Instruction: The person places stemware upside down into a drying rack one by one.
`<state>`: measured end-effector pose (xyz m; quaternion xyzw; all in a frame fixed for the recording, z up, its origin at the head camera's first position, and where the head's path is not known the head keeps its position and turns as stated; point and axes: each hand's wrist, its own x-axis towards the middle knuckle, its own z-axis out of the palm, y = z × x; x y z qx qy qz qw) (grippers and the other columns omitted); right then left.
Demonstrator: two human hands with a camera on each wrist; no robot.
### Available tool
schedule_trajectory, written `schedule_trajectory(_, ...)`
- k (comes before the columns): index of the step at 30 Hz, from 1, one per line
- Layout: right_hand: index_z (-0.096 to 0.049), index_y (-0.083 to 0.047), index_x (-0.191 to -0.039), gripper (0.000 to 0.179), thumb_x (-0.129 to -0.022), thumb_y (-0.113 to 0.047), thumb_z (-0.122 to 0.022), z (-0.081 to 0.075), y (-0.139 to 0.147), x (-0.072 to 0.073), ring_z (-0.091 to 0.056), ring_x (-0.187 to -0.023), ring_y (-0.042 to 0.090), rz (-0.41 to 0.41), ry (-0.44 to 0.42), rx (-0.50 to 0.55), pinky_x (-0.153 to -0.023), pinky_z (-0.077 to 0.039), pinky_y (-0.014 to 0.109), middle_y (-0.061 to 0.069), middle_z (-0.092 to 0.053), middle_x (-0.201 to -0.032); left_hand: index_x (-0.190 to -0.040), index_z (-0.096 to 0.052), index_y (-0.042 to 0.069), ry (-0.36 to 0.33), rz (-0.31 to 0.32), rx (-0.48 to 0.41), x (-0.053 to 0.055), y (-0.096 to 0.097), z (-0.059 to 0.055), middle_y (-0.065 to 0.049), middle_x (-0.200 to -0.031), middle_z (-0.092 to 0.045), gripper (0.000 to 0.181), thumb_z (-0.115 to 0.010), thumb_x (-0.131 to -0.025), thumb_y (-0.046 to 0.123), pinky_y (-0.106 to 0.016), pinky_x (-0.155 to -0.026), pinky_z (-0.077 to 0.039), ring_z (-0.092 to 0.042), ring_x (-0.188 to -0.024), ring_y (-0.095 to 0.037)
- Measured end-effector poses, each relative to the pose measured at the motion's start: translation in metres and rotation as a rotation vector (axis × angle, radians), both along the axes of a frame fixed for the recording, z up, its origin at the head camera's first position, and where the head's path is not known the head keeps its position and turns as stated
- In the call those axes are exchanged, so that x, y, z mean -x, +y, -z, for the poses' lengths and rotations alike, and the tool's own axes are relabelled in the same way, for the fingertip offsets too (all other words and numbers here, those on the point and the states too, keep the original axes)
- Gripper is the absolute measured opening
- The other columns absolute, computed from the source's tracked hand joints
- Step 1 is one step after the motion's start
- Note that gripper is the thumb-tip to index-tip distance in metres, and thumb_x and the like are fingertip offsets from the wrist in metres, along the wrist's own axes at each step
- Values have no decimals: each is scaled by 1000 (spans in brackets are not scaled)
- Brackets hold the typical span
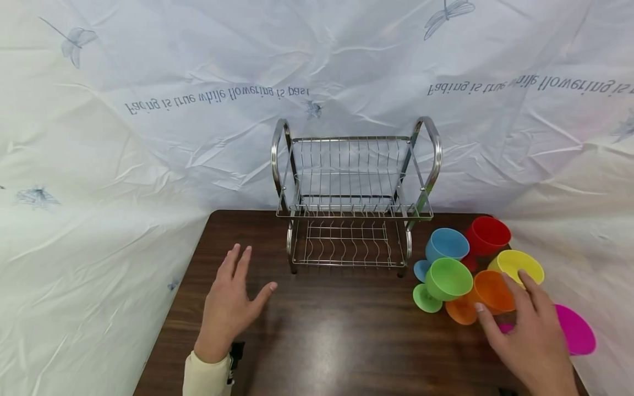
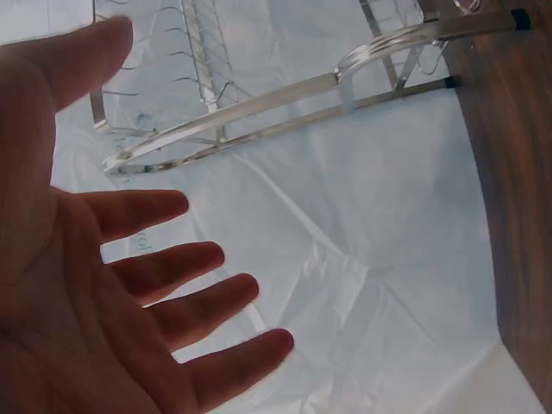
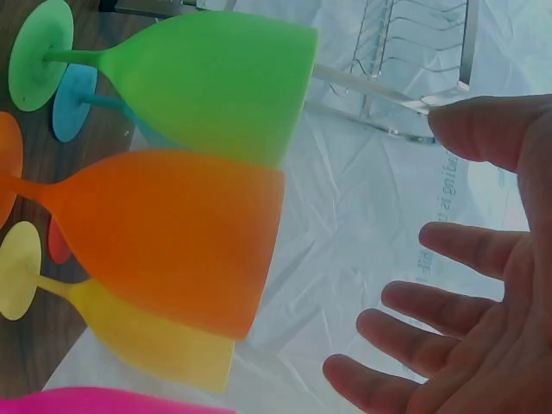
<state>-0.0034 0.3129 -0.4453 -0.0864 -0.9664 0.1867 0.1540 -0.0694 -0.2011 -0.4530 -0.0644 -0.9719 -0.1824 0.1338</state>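
Observation:
On the right of the table, several plastic goblets stand in a cluster: green (image 1: 449, 279), orange (image 1: 494, 292), blue (image 1: 447, 245), red (image 1: 487, 235), yellow (image 1: 517, 265) and magenta (image 1: 574, 330). My right hand (image 1: 532, 335) hovers over the near side of this group, fingers spread, and overlaps the orange and magenta ones in the head view. In the right wrist view its fingertips are apart from the orange goblet's rim. My left hand (image 1: 230, 305) is held over the left part of the table, thumb out and palm bare, nearest to the metal dish rack (image 1: 349, 217).
The two-tier wire rack stands at the back middle of the dark wooden table (image 1: 317, 330). Behind and beside the table hangs a wrinkled white sheet (image 1: 198, 148) with printed lettering and dragonflies. The goblets crowd the table's right edge.

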Motion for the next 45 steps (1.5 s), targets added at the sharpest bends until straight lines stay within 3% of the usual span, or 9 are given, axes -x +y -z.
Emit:
schedule_trajectory(6,-45,2,-157,80,-90,-24,-80,-4,2,-9,-34,-149,50,130,38,91,-114,-35,78,28,-33,-166,-160,-46,9,133,-2,-77,3,-1,11,-19,-163,-44,87,-84,-90,45,-65,-80,-60,-52,-140,-45)
schedule_trajectory(10,-43,0,-159,79,-91,-20,-77,-8,6,-14,-34,-152,45,262,31,132,-118,-34,75,24,-35,-167,-156,-50,8,169,16,-157,5,-1,17,-20,-157,-51,79,-83,-91,38,-65,-87,-59,-56,-136,-44)
schedule_trajectory(18,-32,-9,-166,81,-97,-29,-69,-13,14,-22,-38,-142,48,551,-90,241,-115,-42,71,25,-33,-167,-151,-55,7,109,54,-372,12,-1,31,-20,-150,-57,64,-80,-97,28,-60,-94,-59,-61,-132,-39)
schedule_trajectory(23,-21,-13,-169,85,-101,-41,-63,-8,27,-29,-28,-155,49,671,-158,363,-125,-31,67,22,-21,-174,-149,-58,8,82,49,-428,16,1,38,-17,-146,-59,59,-79,-98,29,-57,-92,-61,-63,-130,-36)
schedule_trajectory(27,-27,-21,-169,82,-100,-43,-65,1,42,-35,-27,-160,42,745,-43,423,-133,-23,56,12,-23,-176,-149,-57,8,53,56,-448,18,4,40,-17,-145,-60,59,-78,-99,31,-57,-93,-61,-63,-130,-36)
schedule_trajectory(31,-37,-37,-163,75,-96,-39,-71,14,58,-40,-35,-158,20,796,130,484,-133,-23,33,-7,-39,-169,-149,-57,8,30,62,-460,18,6,39,-17,-145,-59,58,-77,-99,31,-60,-95,-60,-63,-130,-37)
schedule_trajectory(37,-54,-33,-152,72,-88,-16,-83,34,74,-44,-48,-131,-11,693,336,708,-116,-36,8,-30,-54,-136,-148,-58,10,12,67,-503,21,8,40,-17,-143,-60,56,-76,-100,31,-59,-95,-61,-63,-129,-36)
schedule_trajectory(41,-48,-35,-156,77,-90,-17,-84,42,77,-43,-45,-135,-9,700,237,781,-118,-33,9,-31,-51,-137,-146,-60,10,-13,68,-560,27,9,45,-14,-139,-63,53,-75,-100,30,-54,-94,-62,-65,-127,-34)
schedule_trajectory(45,-32,-42,-163,82,-96,-27,-77,52,79,-40,-33,-152,-2,723,84,755,-129,-26,24,-18,-42,-163,-142,-63,13,-50,38,-658,37,11,51,-10,-135,-67,45,-75,-101,28,-45,-94,-63,-67,-124,-30)
